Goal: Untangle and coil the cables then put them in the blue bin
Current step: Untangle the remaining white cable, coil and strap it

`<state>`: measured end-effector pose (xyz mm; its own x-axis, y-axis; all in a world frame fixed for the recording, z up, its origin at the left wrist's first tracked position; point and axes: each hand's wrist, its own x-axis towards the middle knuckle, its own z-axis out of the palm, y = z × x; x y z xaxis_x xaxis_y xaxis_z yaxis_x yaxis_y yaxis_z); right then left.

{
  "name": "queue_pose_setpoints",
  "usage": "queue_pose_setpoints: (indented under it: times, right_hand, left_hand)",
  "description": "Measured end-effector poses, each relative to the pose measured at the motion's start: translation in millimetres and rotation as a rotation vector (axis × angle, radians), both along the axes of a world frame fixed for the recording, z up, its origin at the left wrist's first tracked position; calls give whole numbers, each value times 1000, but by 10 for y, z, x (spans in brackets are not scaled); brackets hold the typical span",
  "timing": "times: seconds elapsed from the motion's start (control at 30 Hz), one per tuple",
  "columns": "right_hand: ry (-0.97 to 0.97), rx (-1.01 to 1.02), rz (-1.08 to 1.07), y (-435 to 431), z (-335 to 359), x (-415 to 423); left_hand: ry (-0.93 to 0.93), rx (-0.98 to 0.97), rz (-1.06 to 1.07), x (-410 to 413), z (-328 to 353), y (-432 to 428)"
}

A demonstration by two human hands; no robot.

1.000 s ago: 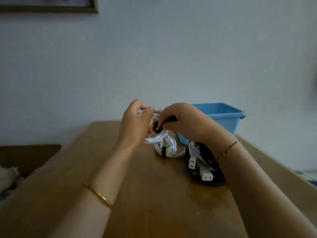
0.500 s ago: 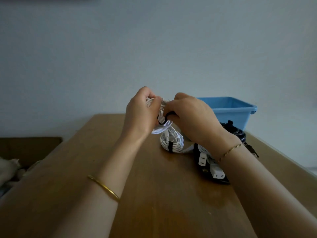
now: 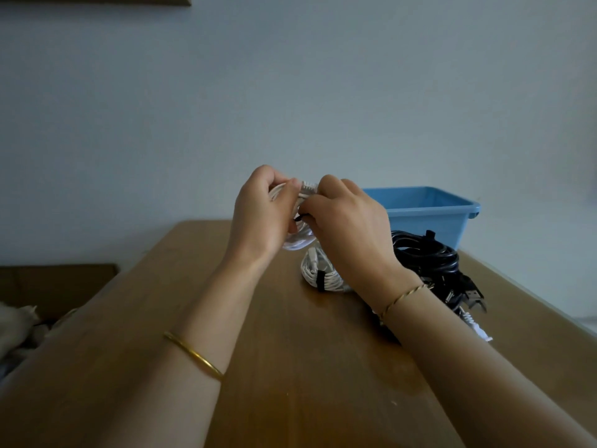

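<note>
- My left hand (image 3: 261,211) sits just above the middle of the frame, fingers curled round a white cable bundle (image 3: 298,243), with its loops hanging out below my palm
- My right hand (image 3: 349,227) is right beside it, touching it, fingertips pinching the same bundle near its top; a small black strap end (image 3: 298,217) shows between the two hands
- The bundle is held up off the worktop (image 3: 290,367)
- Below my hands a second white coil (image 3: 323,276) lies on the worktop, bound by a black tie (image 3: 320,281)
- A heap of black cables (image 3: 429,257) lies right of centre, just beyond my right wrist, with dark plugs at its near edge and a white plug (image 3: 475,324) poking out toward the lower right
- The blue bin (image 3: 429,208) stands behind that heap at the far right corner of the worktop, against the pale wall; I cannot see its inside
- A gold bangle (image 3: 193,354) is on my left forearm, a thin twisted bracelet (image 3: 402,297) on my right wrist
</note>
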<state>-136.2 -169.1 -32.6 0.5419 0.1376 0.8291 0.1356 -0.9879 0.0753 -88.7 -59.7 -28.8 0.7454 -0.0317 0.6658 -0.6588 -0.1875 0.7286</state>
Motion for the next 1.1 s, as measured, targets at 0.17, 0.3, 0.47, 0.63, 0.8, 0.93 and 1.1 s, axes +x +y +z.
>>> queue_pose_setpoints:
  times: [0.17, 0.3, 0.47, 0.63, 0.8, 0.93, 1.1]
  right_hand:
    - [-60, 66, -142, 29, -61, -32]
    - [-123, 57, -140, -14, -93, -23]
    - [37, -11, -132, 19, -45, -8]
    - [311, 132, 2, 25, -26, -7]
    - [107, 176, -9, 43, -128, 58]
    - [-101, 250, -23, 38, -159, 61]
    - [251, 229, 94, -7, -19, -4]
  left_hand:
    - [-34, -7, -35, 8, -43, -64]
    - [-122, 42, -16, -33, -63, -117]
    - [-84, 29, 0, 48, -142, -98]
    - [-98, -1, 11, 37, -145, -92]
    - [-133, -68, -17, -34, -91, -119]
    - [-189, -37, -1, -74, -93, -156]
    - [-151, -69, 3, -43, -96, -93]
